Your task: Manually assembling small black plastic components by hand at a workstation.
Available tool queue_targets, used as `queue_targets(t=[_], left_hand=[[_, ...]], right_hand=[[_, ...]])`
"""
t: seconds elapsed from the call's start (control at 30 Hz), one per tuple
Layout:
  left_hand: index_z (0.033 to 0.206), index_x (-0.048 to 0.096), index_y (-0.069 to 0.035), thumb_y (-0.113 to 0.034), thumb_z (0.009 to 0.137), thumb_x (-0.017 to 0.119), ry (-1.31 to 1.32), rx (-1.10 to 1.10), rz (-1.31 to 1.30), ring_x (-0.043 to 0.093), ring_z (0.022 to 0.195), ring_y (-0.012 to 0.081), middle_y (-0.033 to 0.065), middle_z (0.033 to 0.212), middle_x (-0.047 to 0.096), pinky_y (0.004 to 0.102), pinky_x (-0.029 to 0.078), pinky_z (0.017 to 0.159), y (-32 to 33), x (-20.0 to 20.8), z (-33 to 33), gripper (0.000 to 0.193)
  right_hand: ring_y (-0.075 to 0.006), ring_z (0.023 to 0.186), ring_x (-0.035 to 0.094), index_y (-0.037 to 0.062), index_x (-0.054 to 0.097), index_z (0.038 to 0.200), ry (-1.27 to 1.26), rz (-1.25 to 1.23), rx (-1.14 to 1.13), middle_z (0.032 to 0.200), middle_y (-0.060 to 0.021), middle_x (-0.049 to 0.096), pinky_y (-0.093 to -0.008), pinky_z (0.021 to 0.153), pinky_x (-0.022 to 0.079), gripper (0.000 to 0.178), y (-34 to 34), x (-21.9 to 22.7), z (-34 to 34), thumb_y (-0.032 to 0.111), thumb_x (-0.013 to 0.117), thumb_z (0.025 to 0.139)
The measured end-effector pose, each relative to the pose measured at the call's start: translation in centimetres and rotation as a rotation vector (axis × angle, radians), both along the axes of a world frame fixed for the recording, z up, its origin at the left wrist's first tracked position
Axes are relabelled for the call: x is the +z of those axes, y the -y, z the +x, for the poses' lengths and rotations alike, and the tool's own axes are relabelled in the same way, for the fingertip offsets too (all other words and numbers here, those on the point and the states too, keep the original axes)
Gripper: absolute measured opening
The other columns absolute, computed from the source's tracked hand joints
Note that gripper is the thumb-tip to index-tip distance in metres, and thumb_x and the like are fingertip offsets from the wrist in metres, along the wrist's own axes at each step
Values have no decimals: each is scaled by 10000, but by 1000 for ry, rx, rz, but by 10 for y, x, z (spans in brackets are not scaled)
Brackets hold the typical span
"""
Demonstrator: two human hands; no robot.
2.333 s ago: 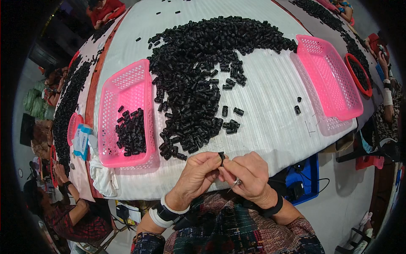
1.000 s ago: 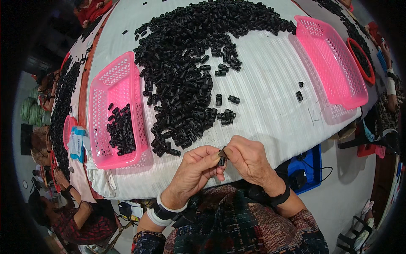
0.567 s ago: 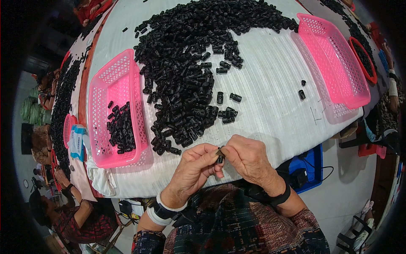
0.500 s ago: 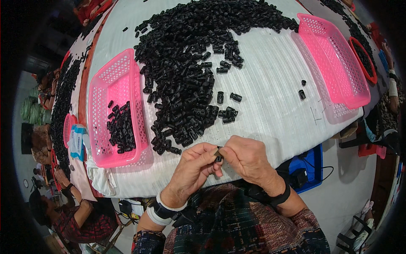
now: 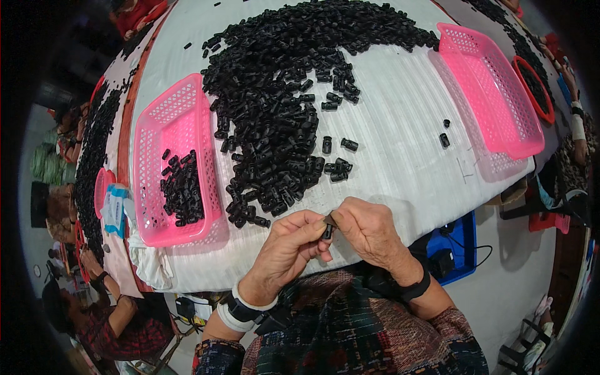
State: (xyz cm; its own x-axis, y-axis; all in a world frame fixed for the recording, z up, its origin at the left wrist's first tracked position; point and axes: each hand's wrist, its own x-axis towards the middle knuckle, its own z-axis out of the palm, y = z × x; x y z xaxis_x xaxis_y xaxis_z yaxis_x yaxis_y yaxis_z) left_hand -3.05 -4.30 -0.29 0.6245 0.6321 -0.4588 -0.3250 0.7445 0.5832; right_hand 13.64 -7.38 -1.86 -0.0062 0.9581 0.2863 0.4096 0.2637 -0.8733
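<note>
Both hands meet low in the centre of the frame, just over the near edge of the table: the left hand (image 5: 289, 242) and the right hand (image 5: 370, 230) pinch one small black plastic piece (image 5: 327, 229) between their fingertips, each hand closed on it from its own side. Whether it is one part or two being pushed together I cannot tell; it is too small.

Behind them the white-covered table (image 5: 400, 156) fills most of the view. Across its upper middle spreads a great heap of black plastic pieces (image 5: 281, 106), thinning toward the hands, with a few strays lying apart to the right. At the left of the frame stands a pink mesh basket (image 5: 150, 187) with a small pile of the same pieces (image 5: 181, 187) in its near half. At the upper right a second pink basket (image 5: 500, 119) looks bare inside.

The held piece looks light, hard and stiff, smooth enough to slip, I would judge; a fingertip pinch across its short sides, as now, seems the sure hold.
</note>
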Motion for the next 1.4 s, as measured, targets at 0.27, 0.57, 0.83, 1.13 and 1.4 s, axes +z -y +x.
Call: queue_targets(t=[0.27,0.57,0.83,1.13,1.4], left_hand=[[896,563,33,-99,868,547,-14,20,-7,580,609,128,78,742,589,263,528,559,1,-1,-2,135],[891,567,27,-96,864,552,-42,54,-4,571,615,115,73,745,587,260,530,555,1,-4,-5,127],[895,566,21,-112,875,540,17,59,-16,564,633,118,73,761,583,265,524,560,-2,-3,-1,137],[948,570,13,-146,893,517,75,76,-20,587,683,142,88,801,610,251,489,601,5,1,1,176],[944,595,-2,-144,887,529,95,119,-7,596,696,148,86,804,626,254,490,606,11,1,0,167]], right_hand=[[-211,478,527,40,550,678,55,21,-4,590,-69,519,-314,423,393,242,1,-2,-3,201,550,858],[-225,473,524,55,548,666,139,83,0,592,-66,523,-326,416,394,222,-2,-3,-6,196,572,836],[-201,532,542,38,577,744,-250,-178,-13,652,-86,513,-306,454,414,100,5,1,4,122,611,786],[-194,600,546,7,615,960,192,495,-166,775,-80,546,-288,494,415,367,12,12,-16,104,745,630],[-186,553,530,7,631,920,248,548,-214,701,-62,567,-289,494,401,329,20,17,-23,46,744,613]])
